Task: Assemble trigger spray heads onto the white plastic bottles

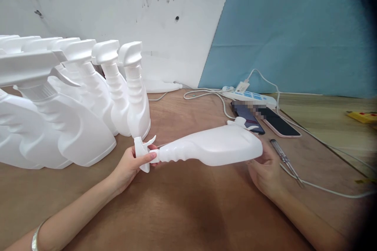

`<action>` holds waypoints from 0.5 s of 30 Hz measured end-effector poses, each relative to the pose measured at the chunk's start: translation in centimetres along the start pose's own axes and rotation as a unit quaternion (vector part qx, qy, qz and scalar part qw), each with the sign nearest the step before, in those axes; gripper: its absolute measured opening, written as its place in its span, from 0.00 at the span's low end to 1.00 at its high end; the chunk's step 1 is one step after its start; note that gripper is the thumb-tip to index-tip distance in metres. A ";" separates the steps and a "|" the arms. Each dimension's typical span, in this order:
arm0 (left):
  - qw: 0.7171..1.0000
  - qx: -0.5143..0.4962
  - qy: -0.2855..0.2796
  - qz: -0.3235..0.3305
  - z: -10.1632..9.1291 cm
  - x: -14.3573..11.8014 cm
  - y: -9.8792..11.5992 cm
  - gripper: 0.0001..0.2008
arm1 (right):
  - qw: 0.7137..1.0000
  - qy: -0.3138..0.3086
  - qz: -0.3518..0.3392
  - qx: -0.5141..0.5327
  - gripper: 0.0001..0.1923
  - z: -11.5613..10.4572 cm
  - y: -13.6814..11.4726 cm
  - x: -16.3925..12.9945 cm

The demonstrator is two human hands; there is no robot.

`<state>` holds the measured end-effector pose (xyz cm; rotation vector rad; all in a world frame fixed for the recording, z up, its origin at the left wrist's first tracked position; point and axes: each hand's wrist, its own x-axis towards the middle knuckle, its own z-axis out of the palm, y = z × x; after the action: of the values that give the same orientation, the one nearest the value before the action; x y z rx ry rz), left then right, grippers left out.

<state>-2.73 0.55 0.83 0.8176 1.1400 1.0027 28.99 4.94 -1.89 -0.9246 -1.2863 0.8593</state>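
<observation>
A white spray bottle (pixel 212 147) lies sideways in the air before me, its neck to the left and its base to the right. My left hand (pixel 137 160) is closed round the neck, just under the white trigger head (pixel 142 151). At the base, my right hand (pixel 266 168) supports the bottle; its fingers are partly hidden behind the plastic and slightly blurred. Another white trigger nozzle (pixel 240 122) shows just beyond the bottle, its lower part hidden.
Several upright white spray bottles (pixel 88 137) crowd the table's left. Two phones (pixel 278 121), a power strip (pixel 250 97) with white cables and a screwdriver (pixel 284 159) lie at right. A stained white wall (pixel 118 4) and a blue cloth (pixel 288 35) stand behind.
</observation>
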 end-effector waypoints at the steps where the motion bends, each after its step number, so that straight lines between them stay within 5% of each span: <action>1: 1.000 0.000 -0.001 -0.001 0.0 0.0 0.0 0.17 | 1.000 -0.010 -0.008 0.005 0.13 0.1 -0.1 0.0; 8: 1.000 0.019 0.015 0.004 0.3 -0.1 0.1 0.18 | 0.998 -0.069 0.005 0.002 0.15 0.4 -0.4 0.0; 15: 0.998 0.055 0.013 0.005 0.1 -0.1 0.0 0.20 | 0.996 -0.071 -0.003 -0.054 0.37 0.1 -0.2 -0.1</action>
<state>-2.61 0.47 0.87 0.9009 1.2237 0.9682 28.84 4.77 -1.69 -0.9569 -1.4694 0.8702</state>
